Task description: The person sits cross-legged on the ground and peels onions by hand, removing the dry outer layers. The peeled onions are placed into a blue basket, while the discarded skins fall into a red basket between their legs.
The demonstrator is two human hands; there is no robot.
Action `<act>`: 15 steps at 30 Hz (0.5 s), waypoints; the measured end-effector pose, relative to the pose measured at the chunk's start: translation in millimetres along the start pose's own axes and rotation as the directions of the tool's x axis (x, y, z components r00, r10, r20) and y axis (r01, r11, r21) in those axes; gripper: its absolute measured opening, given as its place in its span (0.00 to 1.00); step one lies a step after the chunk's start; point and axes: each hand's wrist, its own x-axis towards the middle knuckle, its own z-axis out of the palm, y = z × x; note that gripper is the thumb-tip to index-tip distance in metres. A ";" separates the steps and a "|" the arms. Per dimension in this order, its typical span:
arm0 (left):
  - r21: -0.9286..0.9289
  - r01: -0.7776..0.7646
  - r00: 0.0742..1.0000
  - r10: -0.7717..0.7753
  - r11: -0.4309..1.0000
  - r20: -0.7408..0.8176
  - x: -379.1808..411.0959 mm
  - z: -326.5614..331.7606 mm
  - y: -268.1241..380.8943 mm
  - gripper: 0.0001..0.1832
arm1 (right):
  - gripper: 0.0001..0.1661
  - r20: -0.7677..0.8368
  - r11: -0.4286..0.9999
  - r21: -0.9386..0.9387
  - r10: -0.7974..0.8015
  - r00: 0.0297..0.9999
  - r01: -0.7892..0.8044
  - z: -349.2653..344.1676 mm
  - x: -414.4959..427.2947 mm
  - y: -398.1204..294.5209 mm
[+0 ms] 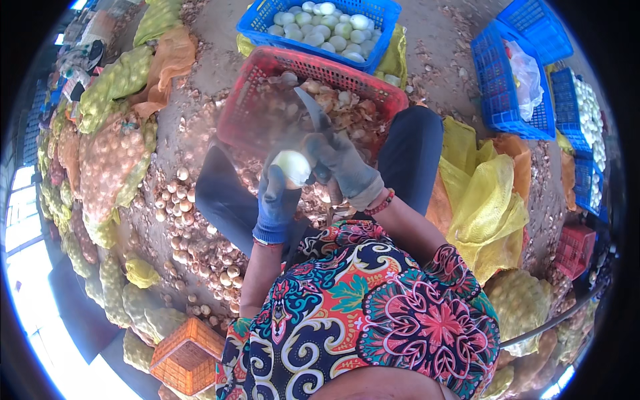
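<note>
In my left hand [276,197], gloved in blue, sits a peeled white onion [292,167]. My right hand [350,167], in a grey-blue glove, grips a knife [312,107] whose blade points up and away from me. The fingers of the right hand are close beside the onion; whether they touch it I cannot tell. Between my knees and beyond the hands stands a red plastic crate [320,62] with onion skins and some onions in it. Behind that, a blue plastic crate [317,29] holds many peeled onions.
Unpeeled onions [185,200] lie loose on the floor to my left. Full mesh sacks [112,160] line the left side. Yellow mesh sacks [482,200] lie at my right knee. Blue crates [510,80] stand further right; an orange crate [187,357] is behind on the left.
</note>
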 end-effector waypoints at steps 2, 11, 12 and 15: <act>0.339 -0.009 0.996 0.040 0.941 -0.083 -1.0 -15.7 -15.6 0.40 | 0.14 -0.005 0.993 -0.108 -0.039 0.999 0.038 0.9 0.9 1.4; -0.351 0.030 0.986 -0.085 0.936 -0.143 -1.6 -9.5 0.6 0.38 | 0.16 0.387 0.016 -0.908 -0.352 0.852 0.419 -19.6 -32.2 -4.2; -0.362 -0.004 0.981 -0.066 0.932 -0.181 -1.5 -5.6 2.7 0.37 | 0.17 0.390 -0.020 -0.914 -0.326 0.861 0.406 -16.9 -36.6 -4.0; -0.444 0.010 0.976 -0.105 0.896 -0.189 -1.4 -11.6 2.4 0.35 | 0.16 0.367 -0.054 -0.927 -0.344 0.864 0.372 -10.7 -41.4 -3.5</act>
